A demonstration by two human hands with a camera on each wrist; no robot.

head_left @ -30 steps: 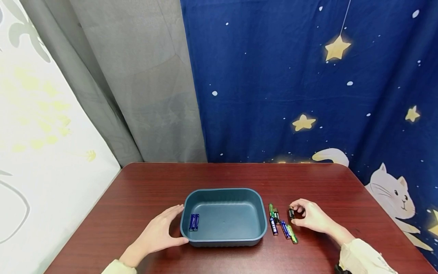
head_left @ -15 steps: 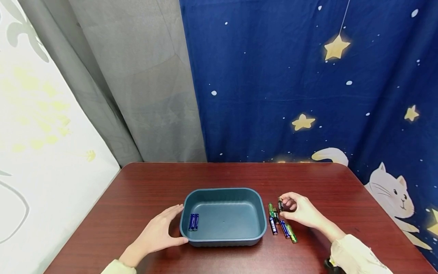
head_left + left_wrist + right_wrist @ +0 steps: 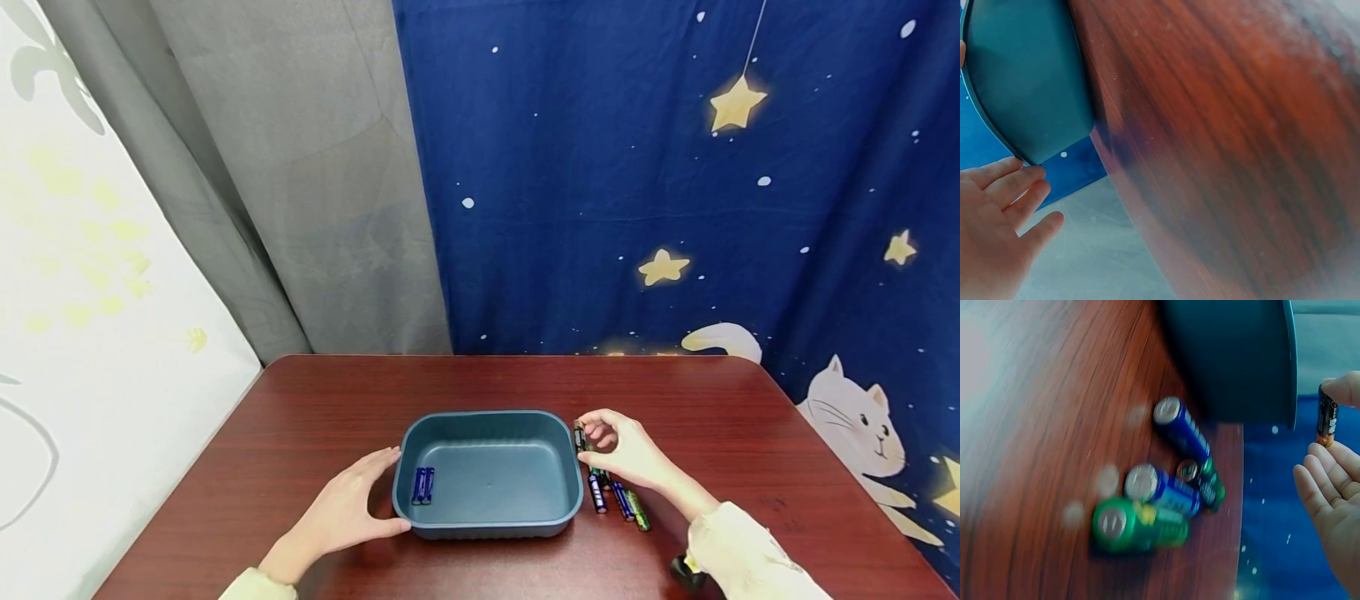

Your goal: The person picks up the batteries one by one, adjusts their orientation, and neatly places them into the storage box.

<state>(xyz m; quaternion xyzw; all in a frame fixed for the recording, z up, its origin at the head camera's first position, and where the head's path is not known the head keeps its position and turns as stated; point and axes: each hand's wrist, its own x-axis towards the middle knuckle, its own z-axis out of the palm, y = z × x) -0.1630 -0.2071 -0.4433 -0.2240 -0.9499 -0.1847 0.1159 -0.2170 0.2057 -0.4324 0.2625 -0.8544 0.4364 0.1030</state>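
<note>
A teal plastic bin (image 3: 491, 532) stands on the table, with two blue batteries (image 3: 423, 486) side by side at the left of its floor. My left hand (image 3: 347, 507) spans the bin's left end, fingertips at the side rim and thumb at the front corner. Between thumb and fingertips my right hand (image 3: 630, 452) pinches a black battery with a copper end (image 3: 1327, 417), close to the bin's right rim and raised. Below that hand lie loose batteries: a blue one (image 3: 1183, 431), another blue one (image 3: 1163, 492), a green one (image 3: 1141, 526) and darker green-and-black ones partly hidden.
The dark red wooden table (image 3: 337, 392) reaches back to a grey curtain (image 3: 330, 208) and a blue star-patterned curtain (image 3: 570, 208). A white patterned cloth (image 3: 97, 400) hangs along the left side. The loose batteries lie just right of the bin.
My right hand has carried the black battery leftward and farther back, from right of the loose batteries to the bin's right rim. My left hand has stayed at the bin's left end.
</note>
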